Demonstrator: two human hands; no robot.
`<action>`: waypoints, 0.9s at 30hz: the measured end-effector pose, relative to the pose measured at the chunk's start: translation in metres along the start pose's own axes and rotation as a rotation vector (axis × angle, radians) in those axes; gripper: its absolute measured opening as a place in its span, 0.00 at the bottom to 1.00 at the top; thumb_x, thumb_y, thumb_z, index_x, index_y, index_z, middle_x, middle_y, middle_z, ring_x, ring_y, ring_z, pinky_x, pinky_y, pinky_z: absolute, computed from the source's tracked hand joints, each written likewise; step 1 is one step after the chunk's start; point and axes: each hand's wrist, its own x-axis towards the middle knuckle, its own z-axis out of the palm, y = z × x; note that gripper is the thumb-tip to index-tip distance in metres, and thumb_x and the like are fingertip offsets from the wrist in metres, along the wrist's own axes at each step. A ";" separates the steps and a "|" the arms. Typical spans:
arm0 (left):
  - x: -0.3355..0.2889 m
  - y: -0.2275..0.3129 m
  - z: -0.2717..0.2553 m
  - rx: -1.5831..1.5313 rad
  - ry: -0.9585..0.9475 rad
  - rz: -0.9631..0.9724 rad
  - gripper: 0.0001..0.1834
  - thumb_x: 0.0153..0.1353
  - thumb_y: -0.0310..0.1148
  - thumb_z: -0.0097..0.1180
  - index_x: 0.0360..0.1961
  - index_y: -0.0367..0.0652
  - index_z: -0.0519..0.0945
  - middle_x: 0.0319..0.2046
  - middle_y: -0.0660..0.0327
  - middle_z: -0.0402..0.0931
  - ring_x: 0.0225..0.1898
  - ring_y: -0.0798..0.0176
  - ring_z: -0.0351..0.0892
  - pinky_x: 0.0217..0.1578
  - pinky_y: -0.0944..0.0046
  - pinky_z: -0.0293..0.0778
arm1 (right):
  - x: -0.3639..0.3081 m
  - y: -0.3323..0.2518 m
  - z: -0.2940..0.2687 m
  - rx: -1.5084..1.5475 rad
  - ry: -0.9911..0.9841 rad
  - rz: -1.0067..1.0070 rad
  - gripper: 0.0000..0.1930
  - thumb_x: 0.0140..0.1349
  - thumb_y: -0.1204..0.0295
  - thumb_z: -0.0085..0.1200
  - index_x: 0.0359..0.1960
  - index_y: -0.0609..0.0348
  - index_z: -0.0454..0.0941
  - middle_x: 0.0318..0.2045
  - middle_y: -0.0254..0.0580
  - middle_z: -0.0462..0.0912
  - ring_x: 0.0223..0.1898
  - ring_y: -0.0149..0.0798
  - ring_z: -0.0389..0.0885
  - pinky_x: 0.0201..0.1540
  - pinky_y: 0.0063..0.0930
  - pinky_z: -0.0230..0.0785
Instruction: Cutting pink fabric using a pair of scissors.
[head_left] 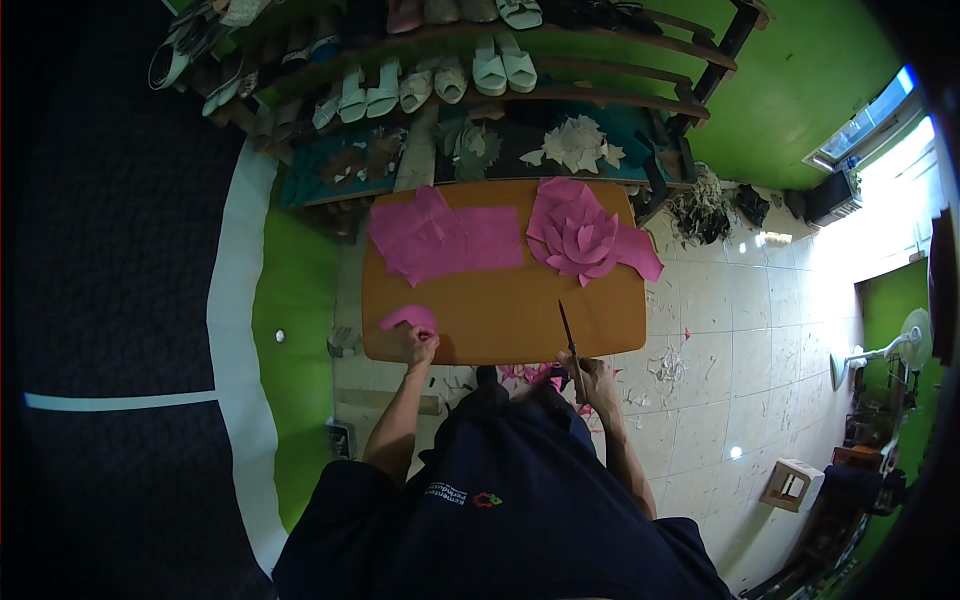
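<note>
My left hand (423, 343) is closed, pinching the lower edge of a curved pink cut piece (408, 316) over the near left of the brown table (480, 325). In my right hand (597, 383), at the table's near right edge, is a pair of scissors (567, 327) with the blades pointing away from me and looking closed. The scissors are apart from the pink piece. Across the far left of the table lie pink sheets (487, 238), one overlapping another. At the far right, pink petal-shaped pieces (581, 243) are heaped on more pink material.
Pink scraps (525, 374) litter the tiled floor (715, 340) below the table's near edge. Behind the table, a rack (600, 95) holds rows of sandals and shoes. Cream cut pieces (580, 145) lie on its lowest level. A white fan (912, 340) stands far right.
</note>
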 end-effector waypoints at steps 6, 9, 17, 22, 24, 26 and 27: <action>-0.016 0.055 0.041 -0.463 -0.343 -0.279 0.26 0.52 0.20 0.63 0.56 0.39 0.79 0.55 0.56 0.76 0.55 0.64 0.75 0.52 0.60 0.75 | 0.005 -0.004 0.008 0.099 0.013 -0.041 0.30 0.63 0.45 0.58 0.23 0.65 0.74 0.13 0.35 0.68 0.16 0.30 0.70 0.22 0.33 0.61; -0.061 0.125 0.080 -0.542 -0.378 -0.078 0.25 0.55 0.20 0.63 0.57 0.35 0.78 0.52 0.55 0.78 0.52 0.65 0.78 0.52 0.65 0.76 | 0.010 -0.001 0.006 0.026 0.009 -0.077 0.28 0.64 0.48 0.59 0.21 0.63 0.71 0.13 0.33 0.67 0.18 0.29 0.68 0.23 0.32 0.60; -0.126 0.258 0.110 -0.610 -0.443 0.276 0.25 0.57 0.25 0.68 0.57 0.40 0.79 0.35 0.68 0.83 0.36 0.75 0.81 0.40 0.75 0.72 | 0.003 -0.058 0.016 0.049 -0.060 -0.198 0.32 0.63 0.41 0.53 0.27 0.67 0.76 0.15 0.38 0.71 0.19 0.32 0.73 0.24 0.32 0.66; -0.141 0.286 0.119 -0.549 -0.520 0.400 0.27 0.56 0.20 0.67 0.58 0.37 0.78 0.31 0.68 0.82 0.34 0.76 0.81 0.40 0.76 0.76 | -0.002 -0.091 0.010 0.146 -0.058 -0.260 0.35 0.62 0.38 0.53 0.29 0.67 0.76 0.11 0.39 0.69 0.16 0.35 0.73 0.23 0.34 0.66; -0.153 0.295 0.122 -0.531 -0.521 0.427 0.28 0.55 0.18 0.66 0.59 0.36 0.77 0.29 0.68 0.81 0.33 0.75 0.81 0.43 0.73 0.78 | -0.005 -0.101 0.005 0.154 -0.042 -0.282 0.34 0.62 0.39 0.54 0.29 0.67 0.76 0.11 0.38 0.68 0.16 0.34 0.72 0.23 0.34 0.65; -0.157 0.298 0.123 -0.521 -0.534 0.457 0.28 0.55 0.18 0.66 0.59 0.36 0.77 0.30 0.67 0.81 0.34 0.74 0.81 0.43 0.73 0.78 | -0.005 -0.105 0.003 0.156 -0.027 -0.305 0.34 0.62 0.39 0.55 0.28 0.68 0.75 0.11 0.37 0.67 0.16 0.32 0.71 0.22 0.34 0.64; -0.159 0.299 0.123 -0.505 -0.544 0.484 0.29 0.55 0.18 0.66 0.60 0.36 0.76 0.30 0.66 0.81 0.35 0.73 0.81 0.43 0.73 0.78 | -0.001 -0.103 0.004 0.163 -0.009 -0.310 0.34 0.61 0.40 0.56 0.28 0.68 0.75 0.12 0.37 0.67 0.16 0.31 0.69 0.22 0.34 0.62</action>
